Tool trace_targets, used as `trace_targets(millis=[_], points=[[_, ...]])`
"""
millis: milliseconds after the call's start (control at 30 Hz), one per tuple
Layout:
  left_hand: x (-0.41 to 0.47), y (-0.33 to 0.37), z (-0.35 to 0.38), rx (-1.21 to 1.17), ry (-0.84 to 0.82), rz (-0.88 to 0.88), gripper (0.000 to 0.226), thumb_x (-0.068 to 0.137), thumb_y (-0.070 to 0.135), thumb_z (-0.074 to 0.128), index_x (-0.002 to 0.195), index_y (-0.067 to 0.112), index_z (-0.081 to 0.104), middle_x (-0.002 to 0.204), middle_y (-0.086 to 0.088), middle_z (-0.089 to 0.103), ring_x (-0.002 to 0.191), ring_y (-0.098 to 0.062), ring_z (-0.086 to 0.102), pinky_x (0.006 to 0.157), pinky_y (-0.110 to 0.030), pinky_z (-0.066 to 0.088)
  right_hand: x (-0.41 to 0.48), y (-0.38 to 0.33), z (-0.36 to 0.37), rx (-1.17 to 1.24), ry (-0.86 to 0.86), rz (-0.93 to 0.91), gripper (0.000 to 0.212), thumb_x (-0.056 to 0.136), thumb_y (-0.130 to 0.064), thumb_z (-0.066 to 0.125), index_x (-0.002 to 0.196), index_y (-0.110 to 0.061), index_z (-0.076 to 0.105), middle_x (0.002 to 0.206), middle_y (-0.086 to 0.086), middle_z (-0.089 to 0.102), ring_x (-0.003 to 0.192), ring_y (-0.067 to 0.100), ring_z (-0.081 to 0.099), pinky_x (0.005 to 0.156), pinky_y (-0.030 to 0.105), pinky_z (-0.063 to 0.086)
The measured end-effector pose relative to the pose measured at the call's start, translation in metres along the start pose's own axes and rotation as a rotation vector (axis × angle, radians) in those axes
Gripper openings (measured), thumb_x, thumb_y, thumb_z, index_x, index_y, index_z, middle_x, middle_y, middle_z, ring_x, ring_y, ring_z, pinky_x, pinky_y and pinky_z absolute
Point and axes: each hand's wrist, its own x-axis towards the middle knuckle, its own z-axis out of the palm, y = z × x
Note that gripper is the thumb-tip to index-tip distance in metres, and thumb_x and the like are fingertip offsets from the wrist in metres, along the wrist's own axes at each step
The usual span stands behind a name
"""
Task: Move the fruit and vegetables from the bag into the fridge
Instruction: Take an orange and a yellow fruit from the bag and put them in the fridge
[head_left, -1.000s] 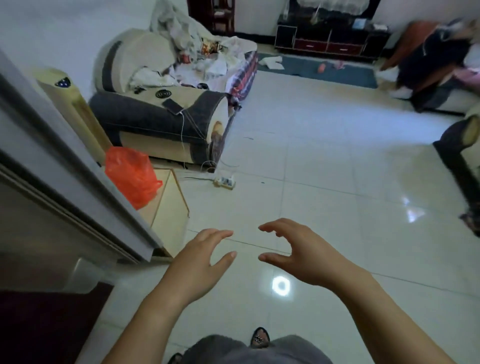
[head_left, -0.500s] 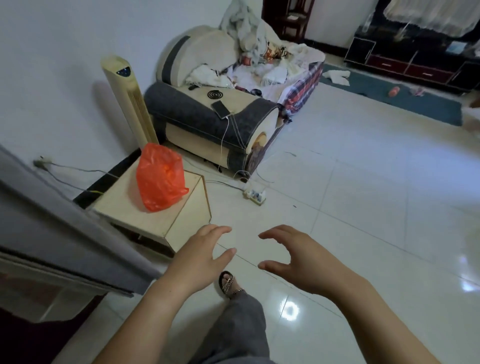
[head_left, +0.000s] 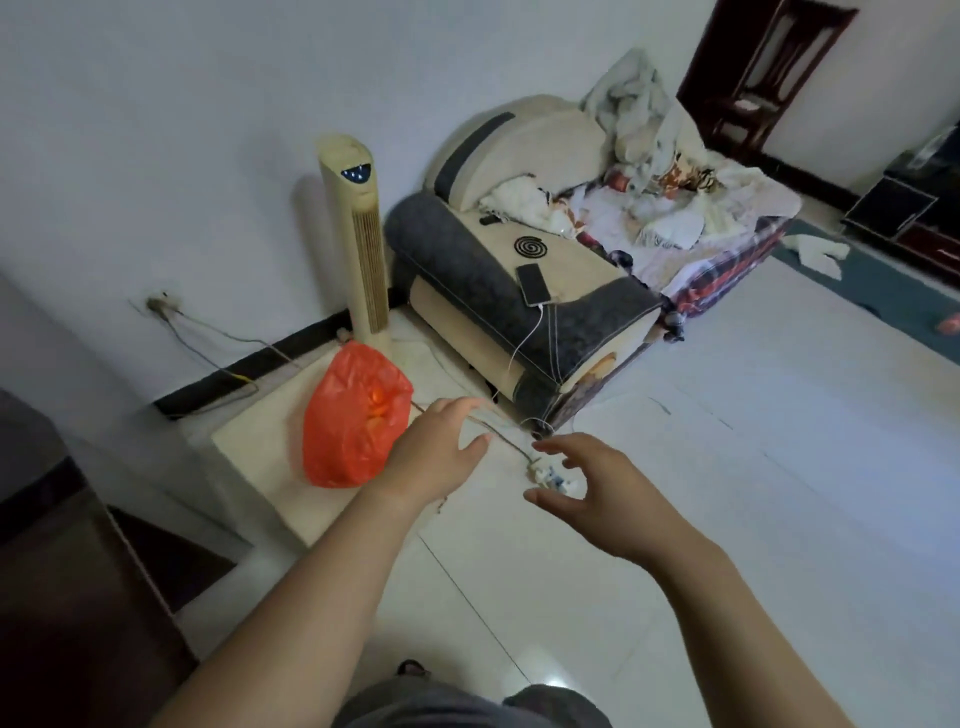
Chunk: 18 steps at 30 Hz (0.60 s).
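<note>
Bag (head_left: 356, 418) on cabinet (head_left: 260, 441) edge; left hand (head_left: 434, 449) beside; right hand (head_left: 597, 493) apart

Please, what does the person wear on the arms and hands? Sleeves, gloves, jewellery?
The left hand and right hand are bare: no gloves, rings or watch visible. Both forearms are uncovered to the picture's edge, so no sleeve shows.

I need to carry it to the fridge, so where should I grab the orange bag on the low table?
Probably its top, from above: the orange bag stands upright on the low table, bulging low and narrowing upward. The left hand, open beside it, is nearest.
</note>
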Motion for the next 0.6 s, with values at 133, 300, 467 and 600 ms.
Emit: trace_targets(millis=[133,300,467,600], points=[[0.016,-0.035,-0.011,0.017,0.032,-0.137,0.048,0.089,0.036,0.054,0.134,0.025,0.043,0.14,-0.001,0.043,0.128,-0.018,0.04,0.104,-0.029,0.033,0.059,-0.002,0.004,0.018,-0.078,-0.12,0.052,0.083,-0.049,0.06,0.13,-0.033,0.044,0.134,-0.013,0.046,0.117,0.003,0.044,0.092,0.014,0.033],[0.034,-0.094,-0.026,0.052,0.105,-0.355,0.046,0.088,0.039,0.054,0.132,0.029,0.044,0.134,0.003,0.047,0.121,-0.015,0.048,0.099,-0.032,0.041,0.156,-0.006,0.019,0.026,-0.241,-0.283,0.057,0.082,-0.044,0.064,0.133,-0.028,0.044,0.134,-0.011,0.046,0.116,0.003,0.044,0.08,-0.005,0.023],[0.072,-0.129,-0.029,0.023,0.193,-0.538,0.053,0.085,0.042,0.05,0.133,0.021,0.045,0.133,-0.003,0.048,0.123,-0.02,0.046,0.101,-0.038,0.04,0.265,-0.011,0.039,-0.018,-0.403,-0.461,0.056,0.081,-0.037,0.067,0.131,-0.027,0.045,0.133,-0.005,0.048,0.118,0.006,0.044,0.085,-0.004,0.022],[0.104,-0.143,-0.023,-0.002,0.223,-0.686,0.05,0.091,0.033,0.052,0.138,0.021,0.039,0.141,-0.001,0.04,0.127,-0.018,0.041,0.102,-0.028,0.035,0.344,-0.017,0.052,-0.113,-0.558,-0.589,0.062,0.081,-0.039,0.066,0.135,-0.028,0.039,0.141,-0.004,0.038,0.127,0.015,0.039,0.103,0.023,0.03]])
